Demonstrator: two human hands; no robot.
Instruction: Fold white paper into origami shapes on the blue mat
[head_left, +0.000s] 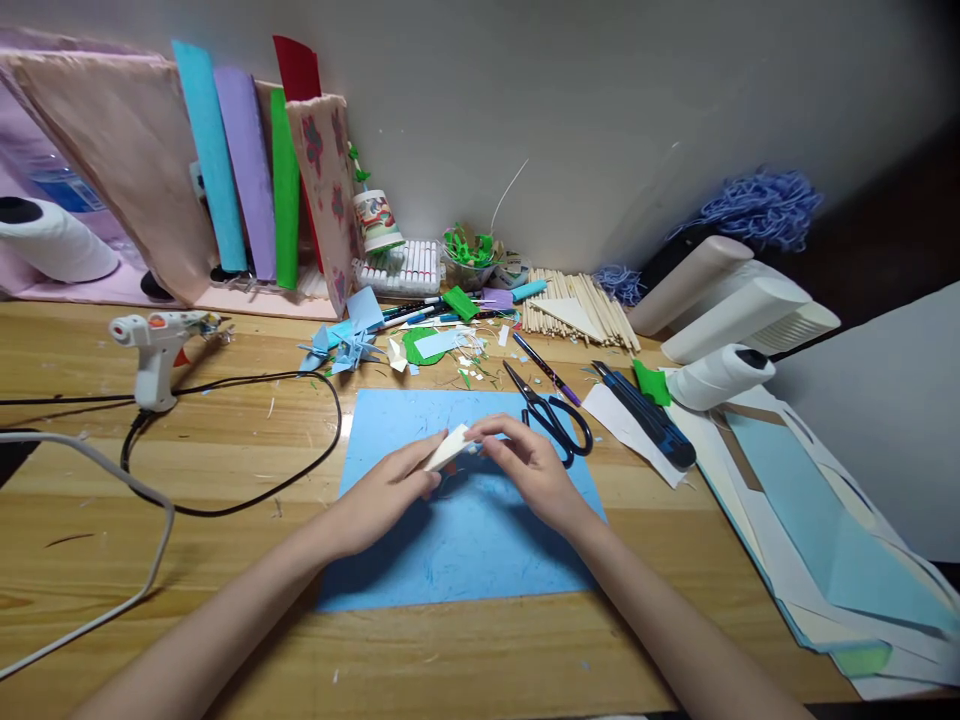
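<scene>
- The wooden table point(75, 350) is the widest thing in view; its back part bears an upright holder point(322, 180) in patterned cloth, with coloured paper rolls standing beside it.
- At the right edge lies a stack of white and light-blue sheets point(810, 500), with a cone of white thread point(720, 378) near its back end.
- A blue sheet point(450, 560) lies flat in front of the person, under both hands, and small marks and bits dot its surface.
- The glue gun point(154, 360) stands on the left, well apart from the hands, its cord looping across the wood.
- The left hand point(401, 485) grasps a slim white piece point(445, 447) between thumb and fingers, lifted over the blue sheet.
- The right hand point(532, 470) has bent fingers at the far end of that piece; whether they pinch it or only touch it, I cannot tell.
- The scissors point(555, 415) lie at the sheet's back right corner, out of the hands, and the box cutter point(649, 415) rests farther right.
- Folded blue paper shapes point(352, 345) lie behind the sheet among scraps, so some cutting and folding looks done.
- The white piece seems shaped already but under handling, not yet set down; how much work on it is left does not show.
</scene>
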